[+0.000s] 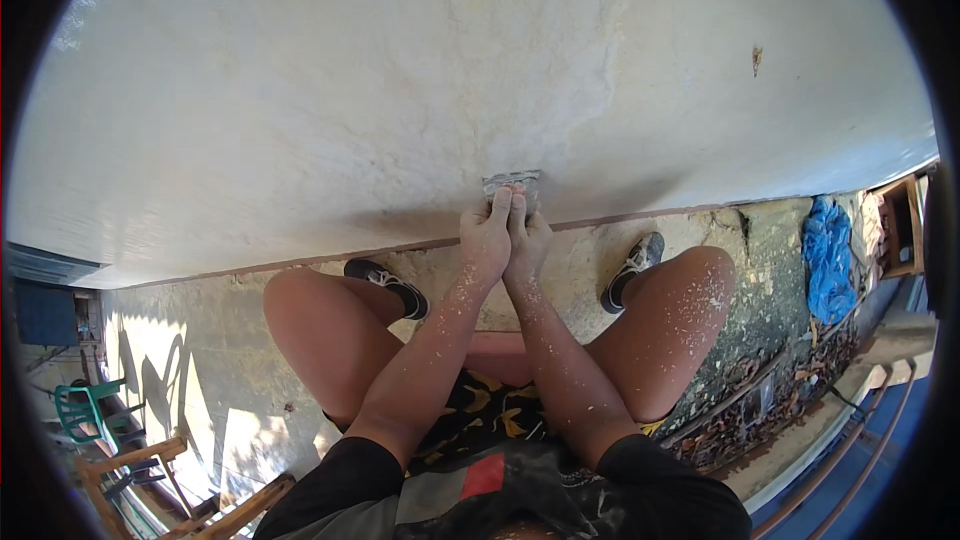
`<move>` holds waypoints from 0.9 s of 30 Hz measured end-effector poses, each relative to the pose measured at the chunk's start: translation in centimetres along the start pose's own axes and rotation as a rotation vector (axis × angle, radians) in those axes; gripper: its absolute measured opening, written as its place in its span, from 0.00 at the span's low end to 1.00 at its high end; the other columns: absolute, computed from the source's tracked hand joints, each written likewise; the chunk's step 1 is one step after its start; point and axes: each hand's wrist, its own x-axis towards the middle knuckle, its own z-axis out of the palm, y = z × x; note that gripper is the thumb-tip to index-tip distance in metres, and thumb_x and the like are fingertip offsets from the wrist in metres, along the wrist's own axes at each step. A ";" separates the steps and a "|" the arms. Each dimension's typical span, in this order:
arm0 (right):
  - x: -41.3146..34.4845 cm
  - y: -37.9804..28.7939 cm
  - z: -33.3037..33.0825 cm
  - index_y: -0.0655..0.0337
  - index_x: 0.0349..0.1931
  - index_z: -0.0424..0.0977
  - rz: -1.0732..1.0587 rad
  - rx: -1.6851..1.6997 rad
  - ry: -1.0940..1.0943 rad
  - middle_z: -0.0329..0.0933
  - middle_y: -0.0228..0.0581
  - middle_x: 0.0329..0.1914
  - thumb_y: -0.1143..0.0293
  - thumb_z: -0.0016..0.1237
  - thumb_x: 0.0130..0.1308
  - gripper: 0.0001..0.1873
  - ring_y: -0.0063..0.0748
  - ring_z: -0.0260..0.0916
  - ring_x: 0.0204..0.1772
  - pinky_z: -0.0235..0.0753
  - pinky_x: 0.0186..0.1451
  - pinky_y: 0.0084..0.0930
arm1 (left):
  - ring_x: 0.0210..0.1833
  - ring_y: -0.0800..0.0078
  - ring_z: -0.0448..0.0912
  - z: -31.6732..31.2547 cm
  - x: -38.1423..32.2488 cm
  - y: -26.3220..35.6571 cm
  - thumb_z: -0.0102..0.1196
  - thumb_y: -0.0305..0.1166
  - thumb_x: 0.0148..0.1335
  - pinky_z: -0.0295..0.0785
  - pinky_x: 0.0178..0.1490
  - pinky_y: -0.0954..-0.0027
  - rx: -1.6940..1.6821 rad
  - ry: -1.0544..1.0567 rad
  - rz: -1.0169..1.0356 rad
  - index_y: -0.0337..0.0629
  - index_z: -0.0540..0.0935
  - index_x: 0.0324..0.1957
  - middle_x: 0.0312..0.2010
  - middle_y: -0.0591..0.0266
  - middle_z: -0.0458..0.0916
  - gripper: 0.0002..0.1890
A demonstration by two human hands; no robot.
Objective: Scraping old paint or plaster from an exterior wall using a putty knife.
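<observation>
My left hand (486, 240) and my right hand (527, 240) are side by side, both gripping a broad scraper (517, 181) with a flat grey blade. The thumbs lie together along its near side. The blade's far edge is against the pale painted wall (375, 105), low down near its foot. Faint cracks and stains run over the wall above the blade. Pale flakes cling to my forearms and right thigh. The fingers behind the scraper are mostly hidden.
My shoes stand on the concrete floor (570, 270) near the wall's foot. A crumpled blue plastic sheet (829, 262) lies at the right, by dry leaves (757, 397) and a raised edge. A green plastic chair (79, 412) and a wooden frame (135, 457) stand at the lower left.
</observation>
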 end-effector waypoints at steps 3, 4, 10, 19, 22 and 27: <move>-0.4 0.2 -0.2 0.71 0.35 0.74 0.118 -0.050 -0.051 0.75 0.36 0.24 0.55 0.43 0.66 0.22 0.19 0.66 0.29 0.68 0.32 0.21 | 0.36 0.80 0.76 -0.2 -0.2 -0.2 0.48 0.37 0.64 0.70 0.42 0.77 0.002 -0.002 -0.021 0.31 0.79 0.38 0.33 0.62 0.80 0.16; -0.3 0.2 0.1 0.71 0.36 0.73 0.162 -0.073 -0.060 0.74 0.35 0.26 0.55 0.42 0.66 0.22 0.18 0.67 0.30 0.68 0.32 0.19 | 0.35 0.80 0.76 -0.2 0.0 0.1 0.48 0.37 0.64 0.70 0.41 0.77 0.016 0.025 -0.031 0.31 0.79 0.38 0.33 0.62 0.80 0.15; -0.4 -3.9 1.2 0.71 0.36 0.75 -0.003 0.018 -0.113 0.75 0.38 0.24 0.57 0.44 0.65 0.20 0.18 0.65 0.29 0.68 0.33 0.23 | 0.36 0.80 0.76 -0.2 -0.7 4.0 0.47 0.35 0.65 0.70 0.41 0.77 -0.074 -0.042 0.089 0.31 0.79 0.37 0.33 0.62 0.80 0.15; -2.3 -4.5 2.3 0.71 0.36 0.74 -0.040 -0.026 -0.221 0.76 0.38 0.29 0.57 0.43 0.66 0.21 0.19 0.68 0.35 0.69 0.38 0.21 | 0.36 0.79 0.76 -2.7 -0.8 3.6 0.48 0.37 0.65 0.71 0.43 0.76 -0.165 -0.046 0.151 0.31 0.79 0.38 0.33 0.61 0.80 0.16; -2.8 -2.0 2.4 0.73 0.31 0.74 -0.082 -0.110 -0.010 0.75 0.43 0.22 0.57 0.46 0.64 0.21 0.21 0.67 0.26 0.69 0.32 0.24 | 0.35 0.78 0.76 -2.2 -1.4 2.7 0.47 0.37 0.65 0.72 0.41 0.76 -0.114 0.066 -0.028 0.33 0.78 0.39 0.33 0.62 0.80 0.15; -2.0 -4.6 2.4 0.73 0.36 0.74 -0.022 -0.001 -0.148 0.76 0.45 0.23 0.56 0.45 0.64 0.22 0.25 0.72 0.29 0.71 0.35 0.25 | 0.35 0.77 0.77 -2.1 -0.8 4.3 0.48 0.37 0.64 0.72 0.41 0.76 -0.242 -0.108 0.088 0.31 0.78 0.39 0.33 0.61 0.80 0.15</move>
